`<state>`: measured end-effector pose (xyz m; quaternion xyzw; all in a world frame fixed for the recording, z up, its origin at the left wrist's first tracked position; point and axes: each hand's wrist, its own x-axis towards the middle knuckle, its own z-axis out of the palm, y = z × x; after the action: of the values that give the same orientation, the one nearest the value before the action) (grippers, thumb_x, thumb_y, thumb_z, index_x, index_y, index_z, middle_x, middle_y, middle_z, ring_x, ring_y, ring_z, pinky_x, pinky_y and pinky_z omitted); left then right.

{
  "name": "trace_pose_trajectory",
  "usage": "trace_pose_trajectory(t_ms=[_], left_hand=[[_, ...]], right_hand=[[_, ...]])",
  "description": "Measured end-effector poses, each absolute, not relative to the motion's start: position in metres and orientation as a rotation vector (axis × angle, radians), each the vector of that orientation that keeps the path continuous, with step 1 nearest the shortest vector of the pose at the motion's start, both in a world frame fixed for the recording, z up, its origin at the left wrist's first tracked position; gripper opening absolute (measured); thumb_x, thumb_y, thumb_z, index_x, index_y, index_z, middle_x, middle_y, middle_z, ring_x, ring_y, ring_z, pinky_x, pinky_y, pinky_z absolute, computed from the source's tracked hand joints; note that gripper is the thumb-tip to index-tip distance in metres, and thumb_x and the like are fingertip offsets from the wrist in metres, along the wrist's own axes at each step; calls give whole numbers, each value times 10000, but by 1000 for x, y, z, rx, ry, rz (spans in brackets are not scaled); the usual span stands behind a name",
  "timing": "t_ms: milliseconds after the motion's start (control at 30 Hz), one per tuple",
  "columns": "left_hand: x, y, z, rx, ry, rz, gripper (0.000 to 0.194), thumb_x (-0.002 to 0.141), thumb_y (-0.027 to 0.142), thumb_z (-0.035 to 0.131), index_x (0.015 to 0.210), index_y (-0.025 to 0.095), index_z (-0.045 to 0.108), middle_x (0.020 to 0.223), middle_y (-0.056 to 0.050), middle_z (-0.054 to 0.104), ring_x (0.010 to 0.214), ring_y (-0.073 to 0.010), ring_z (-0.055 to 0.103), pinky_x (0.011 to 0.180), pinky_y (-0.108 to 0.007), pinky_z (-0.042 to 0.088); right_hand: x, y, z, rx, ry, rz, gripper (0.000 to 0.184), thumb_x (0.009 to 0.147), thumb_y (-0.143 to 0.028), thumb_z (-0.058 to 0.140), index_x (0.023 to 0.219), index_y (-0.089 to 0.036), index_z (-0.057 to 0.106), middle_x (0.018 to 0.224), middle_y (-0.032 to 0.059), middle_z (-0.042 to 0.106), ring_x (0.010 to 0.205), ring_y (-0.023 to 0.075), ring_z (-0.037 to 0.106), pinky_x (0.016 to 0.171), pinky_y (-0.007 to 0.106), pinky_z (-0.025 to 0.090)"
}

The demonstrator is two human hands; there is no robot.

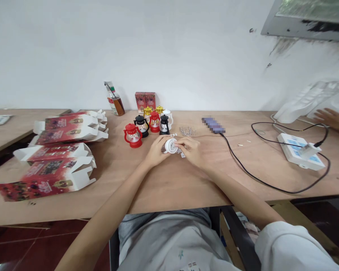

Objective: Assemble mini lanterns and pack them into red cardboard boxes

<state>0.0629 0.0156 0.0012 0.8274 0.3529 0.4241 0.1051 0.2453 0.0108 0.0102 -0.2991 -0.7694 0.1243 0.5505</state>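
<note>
A small white lantern lies in my left hand, its round underside turned up toward me. My left fingers are wrapped around its body and hide most of it. The fingers of my right hand are pinched together at the right rim of that underside; whatever is between them is too small to make out. Small white pieces lie beneath my right hand. Just beyond my hands is a little pile of metal wire pieces. A red lantern stands to the left, near several black, red, gold and white ones.
Open red gift boxes are spread over the left side of the table. A bottle and two small red boxes stand by the wall. On the right are a phone, its black cable, a power strip and another person's hand.
</note>
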Motion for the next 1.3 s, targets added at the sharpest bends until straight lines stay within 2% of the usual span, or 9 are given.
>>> trace_pose_trajectory(t_ms=[367,700,1133,1300], left_hand=[[64,15,2,2435,1007,1245,401,773,296,647,1146,188,545,1188,-108,565,1137,-239,532,986,-388,429],[64,15,2,2430,1010,1235,407,763,280,651,1146,190,546,1197,-110,561,1139,-240,531,986,-390,428],[64,15,2,2427,1015,1234,415,767,317,650,1150,197,546,1194,-106,567,1135,-246,536,979,-394,436],[64,15,1,2432,986,1251,413,761,279,662,1145,179,547,1190,-112,563,1130,-236,536,981,-375,433]], right_hand=[[247,12,9,-767,-1815,417,122,835,-316,619,797,-233,700,817,17,656,811,154,598,740,291,467],[246,11,10,-764,-1769,495,110,823,-309,631,777,-230,693,792,8,644,771,143,586,700,275,465],[245,11,9,-769,-1765,514,139,831,-330,616,776,-225,689,803,10,664,769,150,592,697,279,464],[245,10,9,-777,-1780,483,140,836,-331,612,772,-228,683,796,9,656,757,145,584,694,272,462]])
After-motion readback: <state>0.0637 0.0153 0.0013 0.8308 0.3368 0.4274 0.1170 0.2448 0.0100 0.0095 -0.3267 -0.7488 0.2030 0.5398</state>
